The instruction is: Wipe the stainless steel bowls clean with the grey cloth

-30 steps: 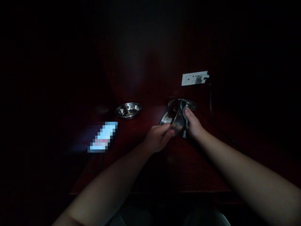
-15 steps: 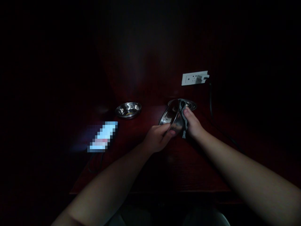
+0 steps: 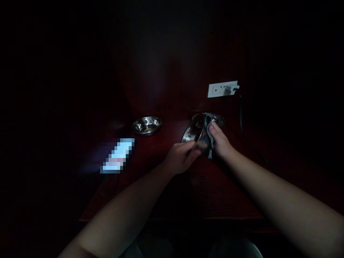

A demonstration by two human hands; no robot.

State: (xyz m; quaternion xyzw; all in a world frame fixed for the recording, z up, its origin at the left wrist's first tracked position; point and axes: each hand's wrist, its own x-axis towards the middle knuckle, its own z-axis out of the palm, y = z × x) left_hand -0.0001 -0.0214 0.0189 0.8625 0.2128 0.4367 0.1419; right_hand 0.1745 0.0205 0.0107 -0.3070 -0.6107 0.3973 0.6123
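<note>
A shiny metal bowl is tilted on its side above the dark red table. My left hand grips its near rim, thumb on the outside. My right hand is closed on a grey cloth, pressed against the bowl's outer right side. Some of the right fingers are hidden behind the cloth and bowl. Behind the held bowl lies another round metal dish, partly covered from view.
Another metal bowl stands upright at the back left, something yellowish at its bottom. A lit phone, blurred out, lies at the left with a cable. A white wall socket with a plug and a dark cord is behind.
Almost nothing differs. The cloth and my right fingers have shifted very slightly left along the bowl's outside; my left hand keeps its grip.
</note>
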